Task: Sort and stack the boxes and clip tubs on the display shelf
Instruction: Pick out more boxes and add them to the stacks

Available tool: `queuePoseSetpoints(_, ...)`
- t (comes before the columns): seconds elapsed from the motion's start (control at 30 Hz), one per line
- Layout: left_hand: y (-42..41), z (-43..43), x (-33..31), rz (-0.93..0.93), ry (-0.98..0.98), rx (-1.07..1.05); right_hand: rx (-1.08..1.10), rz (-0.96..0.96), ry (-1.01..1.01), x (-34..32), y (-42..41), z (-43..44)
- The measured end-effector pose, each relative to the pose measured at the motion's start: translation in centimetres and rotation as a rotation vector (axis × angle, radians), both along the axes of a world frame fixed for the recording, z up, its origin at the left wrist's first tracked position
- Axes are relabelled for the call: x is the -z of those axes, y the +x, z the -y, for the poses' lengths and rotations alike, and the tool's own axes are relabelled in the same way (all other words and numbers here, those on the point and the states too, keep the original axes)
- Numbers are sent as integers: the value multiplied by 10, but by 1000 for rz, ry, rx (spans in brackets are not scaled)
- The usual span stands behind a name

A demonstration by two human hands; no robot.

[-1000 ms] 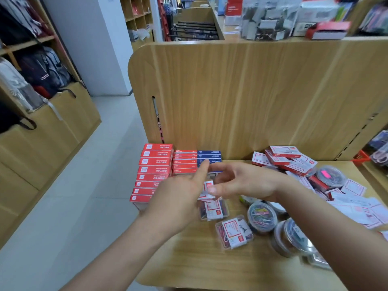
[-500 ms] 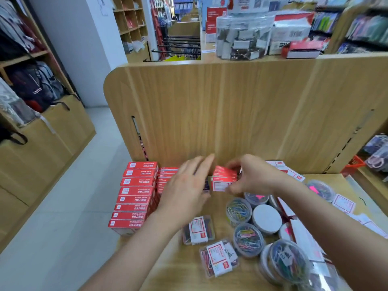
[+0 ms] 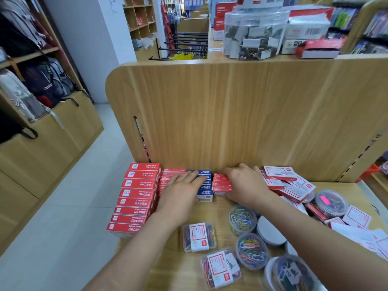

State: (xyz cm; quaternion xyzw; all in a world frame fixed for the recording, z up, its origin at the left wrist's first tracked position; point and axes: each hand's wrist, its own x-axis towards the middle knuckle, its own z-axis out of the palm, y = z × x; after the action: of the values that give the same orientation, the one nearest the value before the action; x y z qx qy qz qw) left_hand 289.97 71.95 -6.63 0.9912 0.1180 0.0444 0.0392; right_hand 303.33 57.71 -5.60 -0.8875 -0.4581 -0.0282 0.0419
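A long row of big red boxes (image 3: 136,194) runs down the shelf's left edge. Beside it stand a stack of small red boxes (image 3: 168,177) and a stack of blue boxes (image 3: 204,191). My left hand (image 3: 181,191) lies flat with straight fingers on the blue and small red boxes. My right hand (image 3: 244,185) grips a short row of small red boxes (image 3: 221,184) against the back panel, right of the blue stack. Round clip tubs (image 3: 242,219) and rectangular clip tubs (image 3: 198,236) lie in front.
A loose heap of red-and-white boxes (image 3: 283,181) lies at the right, with more clip tubs (image 3: 331,201) and paper labels (image 3: 357,216). The tall wooden back panel (image 3: 231,112) closes the shelf (image 3: 168,267) behind. An aisle floor (image 3: 63,206) drops off on the left.
My right hand carried the small red boxes back and set them against the panel beside the blue stack. My left hand slid forward onto the blue and red stacks. The view tilted up.
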Motion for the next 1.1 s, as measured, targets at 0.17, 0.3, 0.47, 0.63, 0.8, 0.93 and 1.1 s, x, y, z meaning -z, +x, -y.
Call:
queuePoseSetpoints(0.17, -1, -1, 5, 23, 4, 12, 20, 147, -116, 1, -6, -5)
queuePoseSetpoints(0.3, -2, -1, 7, 41, 11, 16, 66, 223, -161, 3, -14, -6)
queuePoseSetpoints(0.47, -2, -1, 8, 57, -16, 14, 71, 186, -59, 4, -15, -4)
queuePoseSetpoints(0.63, -3, 0, 9, 70, -26, 17, 64, 177, -33, 6, -12, -5)
queuePoseSetpoints(0.8, -3, 2, 7, 71, -46, 6, 39, 143, -1, 4, -11, -6)
queuePoseSetpoints(0.93, -1, 8, 3, 82, -51, 27, 16, 84, 10, 4, -9, -5)
queuePoseSetpoints(1.1, 20, 22, 0, 97, -24, 100, 8, -33, 16, -1, -4, 0)
